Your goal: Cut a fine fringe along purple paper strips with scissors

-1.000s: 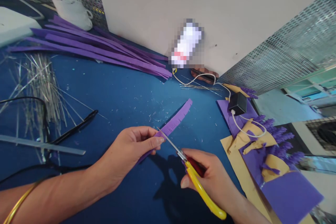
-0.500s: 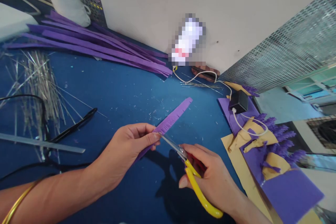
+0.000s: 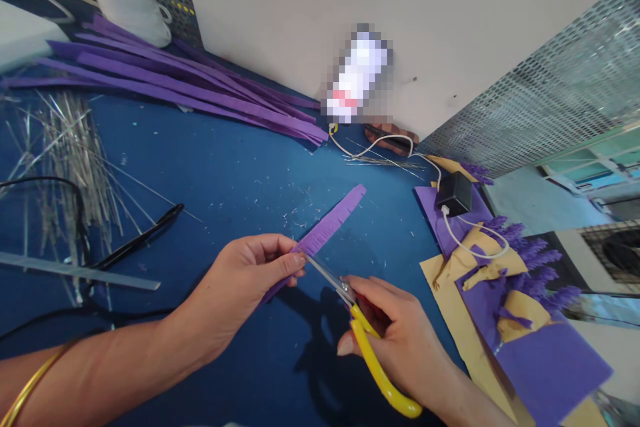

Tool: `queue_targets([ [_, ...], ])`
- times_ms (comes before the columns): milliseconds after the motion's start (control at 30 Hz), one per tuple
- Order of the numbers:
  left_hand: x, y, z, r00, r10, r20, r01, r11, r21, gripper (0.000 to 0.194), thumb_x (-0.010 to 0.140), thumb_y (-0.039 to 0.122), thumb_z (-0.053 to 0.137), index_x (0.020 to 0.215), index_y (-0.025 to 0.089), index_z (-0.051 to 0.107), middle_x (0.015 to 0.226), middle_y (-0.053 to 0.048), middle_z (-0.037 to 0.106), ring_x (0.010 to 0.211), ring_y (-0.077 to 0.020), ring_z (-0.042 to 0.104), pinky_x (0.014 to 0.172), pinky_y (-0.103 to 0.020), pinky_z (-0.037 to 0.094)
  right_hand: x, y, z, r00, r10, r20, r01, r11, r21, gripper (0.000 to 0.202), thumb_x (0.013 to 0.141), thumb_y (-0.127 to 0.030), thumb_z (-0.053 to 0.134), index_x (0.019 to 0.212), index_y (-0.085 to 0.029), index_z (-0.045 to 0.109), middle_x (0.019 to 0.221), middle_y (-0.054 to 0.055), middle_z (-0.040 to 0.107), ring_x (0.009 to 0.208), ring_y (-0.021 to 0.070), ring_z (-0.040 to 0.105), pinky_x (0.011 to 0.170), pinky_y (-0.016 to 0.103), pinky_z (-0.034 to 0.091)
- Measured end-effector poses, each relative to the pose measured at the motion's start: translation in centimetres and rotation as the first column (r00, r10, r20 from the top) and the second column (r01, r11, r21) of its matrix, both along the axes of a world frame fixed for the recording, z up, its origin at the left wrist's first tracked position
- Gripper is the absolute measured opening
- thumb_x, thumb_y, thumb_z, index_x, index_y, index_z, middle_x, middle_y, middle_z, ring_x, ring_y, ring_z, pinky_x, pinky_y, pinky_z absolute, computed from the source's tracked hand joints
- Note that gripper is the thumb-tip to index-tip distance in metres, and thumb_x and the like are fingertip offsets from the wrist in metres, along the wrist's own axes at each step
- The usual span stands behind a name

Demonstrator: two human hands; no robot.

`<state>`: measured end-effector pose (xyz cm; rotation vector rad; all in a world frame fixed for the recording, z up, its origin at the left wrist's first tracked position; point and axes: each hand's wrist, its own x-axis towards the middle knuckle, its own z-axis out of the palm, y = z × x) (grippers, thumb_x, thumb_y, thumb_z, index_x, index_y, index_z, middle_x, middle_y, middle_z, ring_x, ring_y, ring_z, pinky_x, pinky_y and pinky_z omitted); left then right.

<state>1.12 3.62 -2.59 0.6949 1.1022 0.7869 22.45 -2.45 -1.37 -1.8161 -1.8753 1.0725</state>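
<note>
A purple strip [image 3: 333, 220] with small cuts along its lower edge slants up and right from my left hand [image 3: 260, 273], whose thumb and fingers pinch it. Its other end shows below those fingers. My right hand [image 3: 395, 340] is wrapped round scissors with yellow handles [image 3: 383, 373]. The scissor blades point up and left, their tips touching the strip's edge beside my left thumb. Part of the handles is hidden by my right fingers.
Long purple strips [image 3: 200, 90] lie at the back left, near a white mug [image 3: 130, 3]. Thin wires [image 3: 80, 160] and black cable lie left. A blurred phone [image 3: 357, 77] leans at the back. Wrapped purple flowers [image 3: 525, 317] and a black adapter [image 3: 454, 193] are at right.
The view has shifted slightly. My right thumb and the yellow handles have moved a little to the left; the strip stays in my left hand.
</note>
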Motion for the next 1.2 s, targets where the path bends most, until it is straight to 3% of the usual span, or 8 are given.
queue_targets([
  [500,-0.16,-0.24,-0.45,1.0,0.02,0.018,-0.02,1.0,0.018,0.016,0.067,0.035,0.079,0.066,0.019,0.077,0.063,0.001,0.066,0.063,-0.01,0.055,0.061,-0.019,0.043,-0.12,0.0,0.05,1.0,-0.019,0.015,0.019,1.0,-0.01,0.048,0.072,-0.052,0.08,0.113,-0.025,0.074,0.083,0.001,0.065,0.064,0.0156,0.053,0.058,0.025,0.044],
  [1033,-0.02,-0.14,0.14,0.999,0.009,0.036,-0.009,1.0,-0.014,0.012,0.064,0.032,0.079,0.065,0.019,0.078,0.063,0.001,0.067,0.063,-0.01,0.055,0.059,-0.018,0.043,-0.21,-0.13,0.04,0.999,0.034,0.025,-0.034,0.999,0.017,0.039,0.077,-0.046,0.077,0.11,-0.026,0.073,0.073,-0.003,0.055,0.06,0.014,0.046,0.054,0.024,0.037],
  [1200,0.02,-0.19,0.38,1.0,0.011,0.029,-0.01,1.0,-0.026,0.012,0.064,0.032,0.08,0.064,0.02,0.077,0.063,0.001,0.067,0.062,-0.01,0.055,0.059,-0.018,0.043,-0.12,0.01,0.05,0.999,0.034,0.011,-0.033,0.999,-0.006,0.039,0.077,-0.048,0.078,0.107,-0.025,0.074,0.077,-0.001,0.059,0.064,0.0154,0.047,0.057,0.025,0.039],
])
